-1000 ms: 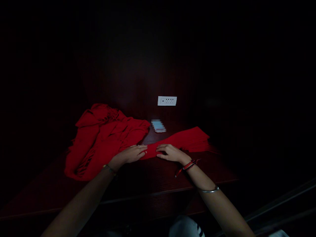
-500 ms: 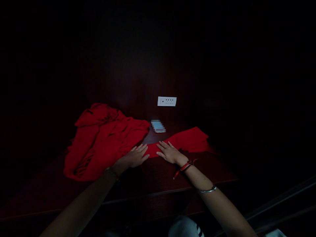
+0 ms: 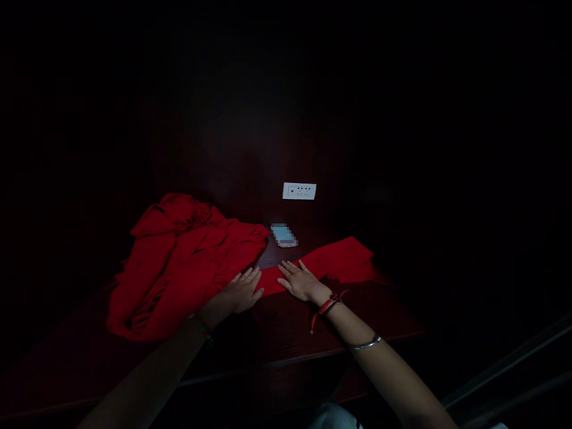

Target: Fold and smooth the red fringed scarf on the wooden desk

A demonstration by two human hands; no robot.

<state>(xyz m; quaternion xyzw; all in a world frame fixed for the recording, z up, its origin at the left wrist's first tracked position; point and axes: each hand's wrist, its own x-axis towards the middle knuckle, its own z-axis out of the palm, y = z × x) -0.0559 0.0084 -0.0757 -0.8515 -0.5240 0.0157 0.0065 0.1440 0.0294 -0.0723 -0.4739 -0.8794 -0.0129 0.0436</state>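
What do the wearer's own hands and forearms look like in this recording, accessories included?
Both hands are ungloved, and no sleeve shows on either visible forearm. The left hand has a thin, shiny finger ring and a thin, dark wrist bracelet, its details dim. The right hand has a red cord bracelet with loose ends; farther up sits a slim, silver-coloured bangle.

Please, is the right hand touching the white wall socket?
No, the right hand lies palm-down on the red cloth strip, apart from the white wall socket.
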